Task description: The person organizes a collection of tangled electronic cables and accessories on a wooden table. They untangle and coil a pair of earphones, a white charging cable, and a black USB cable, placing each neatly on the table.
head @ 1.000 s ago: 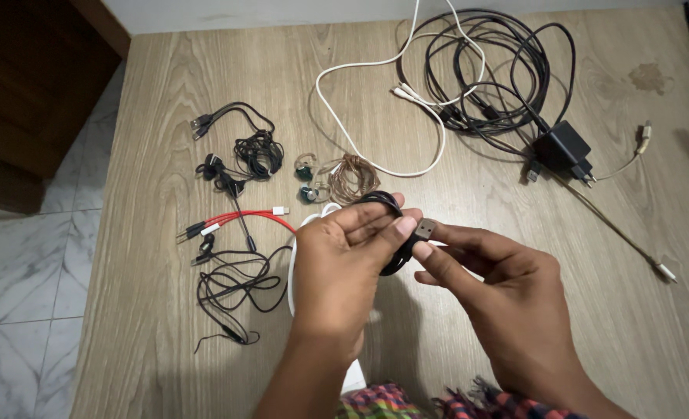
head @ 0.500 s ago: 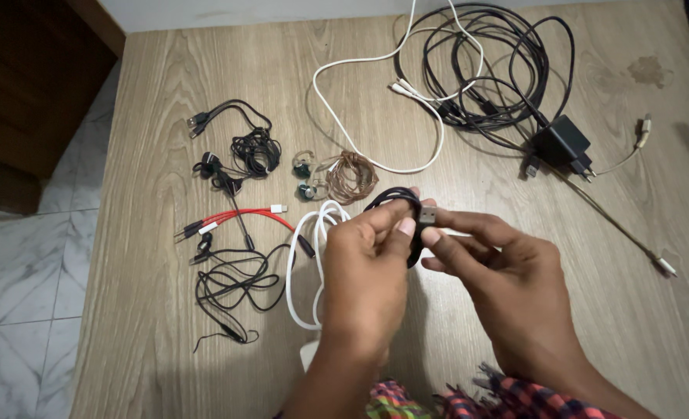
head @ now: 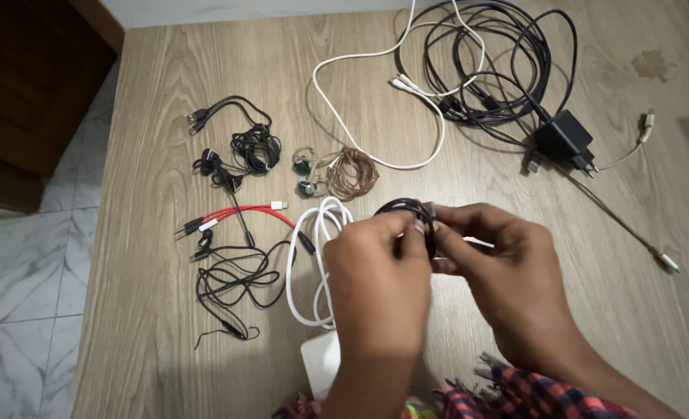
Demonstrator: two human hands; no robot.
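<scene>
The left hand and right hand meet above the table, both pinched shut on a small coiled black cable held between their fingertips. The cable's plug seems tucked under the right thumb, though it is blurred. Just left of the hands lies a looped white cable; a brown earphone coil sits just beyond.

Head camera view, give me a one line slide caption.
Both hands, left hand and right hand, grip a coiled black cable above a cable-strewn wooden table.
</scene>
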